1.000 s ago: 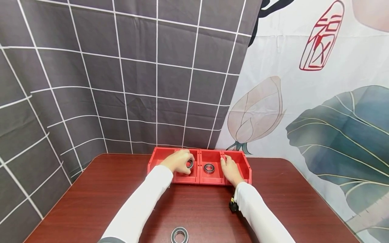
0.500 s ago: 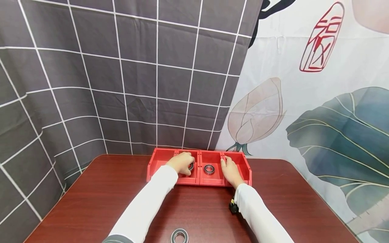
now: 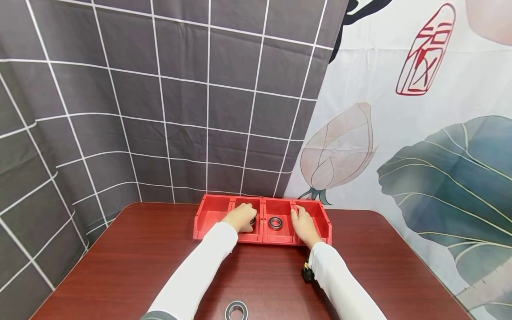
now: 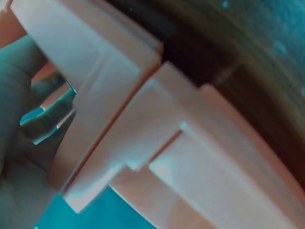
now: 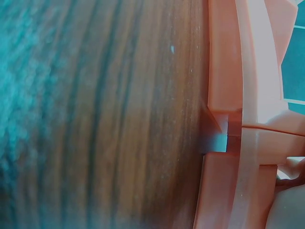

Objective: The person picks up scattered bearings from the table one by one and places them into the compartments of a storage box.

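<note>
In the head view, my left hand reaches into the second compartment from the left of a row of red parts bins. Its fingers and thumb pinch a ball bearing, partly covered by the hand. Another ball bearing lies flat in the third compartment. My right hand grips the dividing wall between the third and fourth compartments. The left wrist view has my left hand behind a bin wall; its bearing cannot be made out there. At the right wrist view's lower right corner, a bit of my right hand shows.
A third ball bearing lies on the brown wooden table near the front edge. A small black object with a yellow mark is beside the right sleeve. Grey gridded cloth hangs behind the bins.
My left hand has shifted slightly to the right and deeper into the second compartment, the bearing moving with it toward the divider. The right hand has stayed in place.
</note>
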`<state>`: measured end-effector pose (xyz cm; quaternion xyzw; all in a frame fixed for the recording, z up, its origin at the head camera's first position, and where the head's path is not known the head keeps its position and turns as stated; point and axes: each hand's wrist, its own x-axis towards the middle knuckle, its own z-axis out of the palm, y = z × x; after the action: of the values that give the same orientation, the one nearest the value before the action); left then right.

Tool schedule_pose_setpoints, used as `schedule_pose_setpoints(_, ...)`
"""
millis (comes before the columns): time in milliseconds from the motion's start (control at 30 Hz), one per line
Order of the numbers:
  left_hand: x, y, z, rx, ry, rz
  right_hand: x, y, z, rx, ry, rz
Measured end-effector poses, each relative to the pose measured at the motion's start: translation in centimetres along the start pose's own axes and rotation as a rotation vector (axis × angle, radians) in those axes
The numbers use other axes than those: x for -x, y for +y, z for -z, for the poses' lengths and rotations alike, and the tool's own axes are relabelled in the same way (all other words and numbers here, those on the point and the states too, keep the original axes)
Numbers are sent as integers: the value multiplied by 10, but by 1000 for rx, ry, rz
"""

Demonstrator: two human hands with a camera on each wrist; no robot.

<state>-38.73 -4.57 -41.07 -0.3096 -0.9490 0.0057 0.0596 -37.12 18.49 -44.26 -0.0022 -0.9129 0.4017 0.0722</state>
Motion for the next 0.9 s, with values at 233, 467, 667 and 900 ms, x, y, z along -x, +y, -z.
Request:
schedule_pose_setpoints(233,-1,6,-7,-4,-1,65,0,-1,2,-2,0,0)
schedule_pose_setpoints(467,0,12,-8,27,-26,135,0,0,1,3,4,5)
schedule_pose_setpoints(667,-1,13,-10,51,-38,171,0,0,0,0,-3,-3)
schedule_pose_setpoints(900,-6,14,-14,41,-70,179,1,0,2,-2,1,10)
